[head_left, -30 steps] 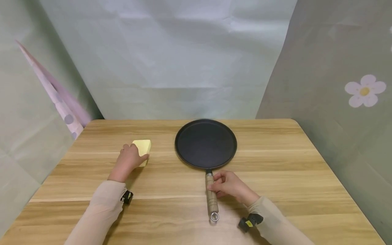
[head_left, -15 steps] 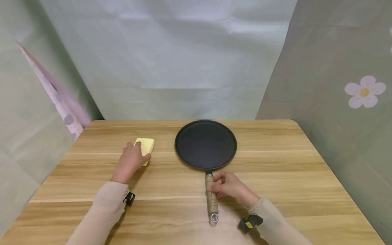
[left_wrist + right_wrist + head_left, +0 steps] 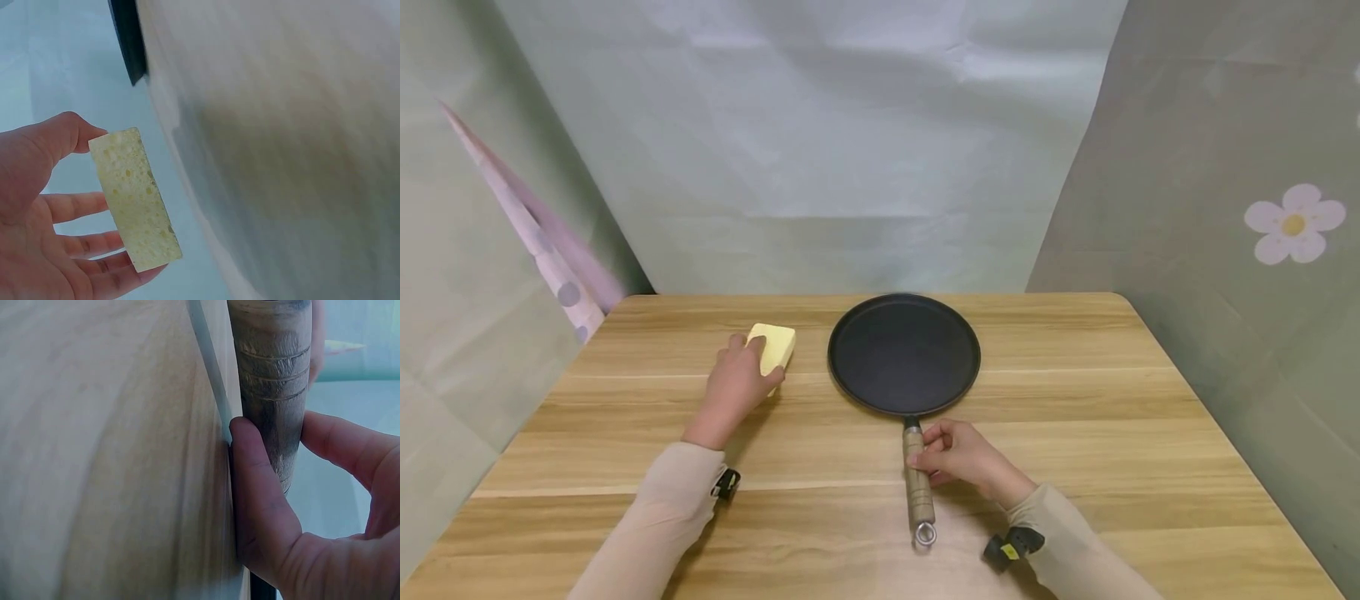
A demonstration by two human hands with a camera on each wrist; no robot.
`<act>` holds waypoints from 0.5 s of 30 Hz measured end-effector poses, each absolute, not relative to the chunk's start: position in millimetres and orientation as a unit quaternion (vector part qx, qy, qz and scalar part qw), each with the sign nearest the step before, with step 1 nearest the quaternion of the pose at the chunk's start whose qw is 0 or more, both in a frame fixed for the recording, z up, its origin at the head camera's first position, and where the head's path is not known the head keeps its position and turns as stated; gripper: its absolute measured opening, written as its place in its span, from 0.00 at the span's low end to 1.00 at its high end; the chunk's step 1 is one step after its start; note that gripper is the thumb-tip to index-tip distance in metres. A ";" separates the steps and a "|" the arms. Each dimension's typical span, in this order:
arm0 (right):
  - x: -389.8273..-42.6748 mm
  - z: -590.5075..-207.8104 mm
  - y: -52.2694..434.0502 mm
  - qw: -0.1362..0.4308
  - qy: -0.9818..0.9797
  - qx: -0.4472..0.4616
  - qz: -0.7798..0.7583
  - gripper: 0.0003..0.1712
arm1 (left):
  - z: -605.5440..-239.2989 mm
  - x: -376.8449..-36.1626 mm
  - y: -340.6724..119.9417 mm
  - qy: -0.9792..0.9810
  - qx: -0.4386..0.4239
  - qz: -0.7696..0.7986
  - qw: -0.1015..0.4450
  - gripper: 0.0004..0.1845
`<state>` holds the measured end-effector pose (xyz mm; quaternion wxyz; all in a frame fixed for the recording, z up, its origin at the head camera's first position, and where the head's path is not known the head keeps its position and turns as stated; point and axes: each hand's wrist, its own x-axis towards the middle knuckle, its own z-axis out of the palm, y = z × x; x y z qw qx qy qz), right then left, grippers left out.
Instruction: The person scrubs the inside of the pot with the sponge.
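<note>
My left hand (image 3: pixel 735 383) holds a pale yellow sponge (image 3: pixel 778 345) left of the pan, thumb on one end and fingers on the other. In the left wrist view the porous side of the sponge (image 3: pixel 134 200) faces the camera, and the block is raised off the table. A round, flat black pan (image 3: pixel 904 354) lies at the middle of the table. Its wooden handle (image 3: pixel 917 487) points toward me and ends in a metal ring. My right hand (image 3: pixel 966 458) pinches this handle from the right; the right wrist view shows thumb and fingers on either side of the wood (image 3: pixel 275 381).
The wood-grain table (image 3: pixel 1112 467) runs back to a pale hanging cloth (image 3: pixel 850 150). Another cloth, with a printed flower (image 3: pixel 1294 223), hangs along the right side. The pan's far rim sits close to the table's back edge.
My left hand has carried the sponge to the right and slightly away from me, closer to the pan, and lifted it. The right hand and the pan have stayed in place.
</note>
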<state>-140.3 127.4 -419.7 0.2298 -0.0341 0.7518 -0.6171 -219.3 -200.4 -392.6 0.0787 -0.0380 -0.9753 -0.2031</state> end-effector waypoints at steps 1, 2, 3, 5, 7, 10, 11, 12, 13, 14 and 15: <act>-140.5 -419.7 127.3 0.230 0.752 -0.033 -0.617 0.22 | -391.4 -219.4 -197.9 -0.974 -0.042 -0.204 0.083 0.35; -140.6 -419.6 127.3 0.230 0.752 -0.032 -0.617 0.22 | -390.3 -219.4 -195.4 -0.974 -0.047 -0.203 0.088 0.35; -140.8 -419.4 127.2 0.231 0.753 -0.030 -0.616 0.22 | -389.4 -219.7 -192.9 -0.974 -0.051 -0.201 0.093 0.34; -140.9 -419.2 127.3 0.230 0.755 -0.027 -0.614 0.22 | -388.1 -220.7 -187.8 -0.973 -0.060 -0.197 0.101 0.34; -141.0 -419.2 127.4 0.229 0.756 -0.025 -0.612 0.21 | -386.9 -221.3 -182.4 -0.973 -0.066 -0.196 0.105 0.33; -141.1 -419.6 127.7 0.228 0.758 -0.023 -0.611 0.21 | -385.1 -221.8 -174.3 -0.971 -0.075 -0.198 0.110 0.32; -141.2 -419.9 127.8 0.227 0.758 -0.023 -0.611 0.21 | -384.2 -221.6 -171.3 -0.970 -0.079 -0.200 0.112 0.32; -141.3 -420.3 127.9 0.227 0.758 -0.023 -0.612 0.21 | -383.5 -221.4 -168.4 -0.969 -0.082 -0.201 0.114 0.32; -141.4 -420.7 128.0 0.227 0.758 -0.023 -0.612 0.21 | -383.0 -221.3 -165.7 -0.969 -0.085 -0.202 0.117 0.31; -141.4 -420.9 128.1 0.227 0.757 -0.022 -0.612 0.21 | -382.4 -220.9 -163.0 -0.968 -0.088 -0.203 0.118 0.31; -141.4 -421.2 128.2 0.227 0.757 -0.022 -0.612 0.21 | -381.9 -220.8 -160.4 -0.967 -0.092 -0.203 0.120 0.30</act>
